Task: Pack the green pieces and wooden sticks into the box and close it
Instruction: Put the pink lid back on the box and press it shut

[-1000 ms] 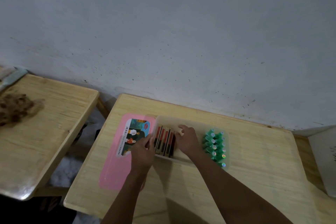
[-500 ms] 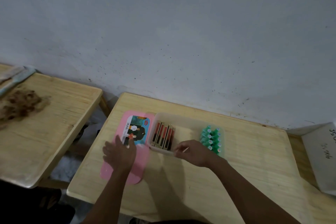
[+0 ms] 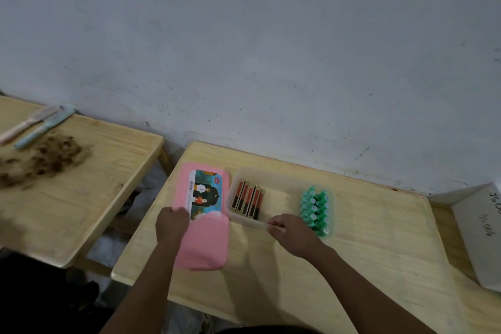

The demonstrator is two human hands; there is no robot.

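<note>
A clear plastic box point(image 3: 280, 180) lies open on the wooden table point(image 3: 379, 238). Several red and dark wooden sticks point(image 3: 248, 202) stand in a row at its left end. Several green pieces point(image 3: 315, 210) are stacked at its right end. The pink lid point(image 3: 208, 241), with a picture label, lies just left of the box. My left hand point(image 3: 172, 224) grips the lid's left edge, and the lid's near end looks raised. My right hand point(image 3: 294, 233) pinches the box's near rim between the sticks and the green pieces.
A second wooden table point(image 3: 89, 187) stands to the left, bearing a brown clump point(image 3: 43, 160) and two combs point(image 3: 38, 123). A white cardboard box point(image 3: 479, 236) sits at the right edge. A grey wall runs close behind both tables.
Both hands have left the inside of the box. My left hand moved onto the pink lid and took its edge. My right hand drew back to the box's near rim.
</note>
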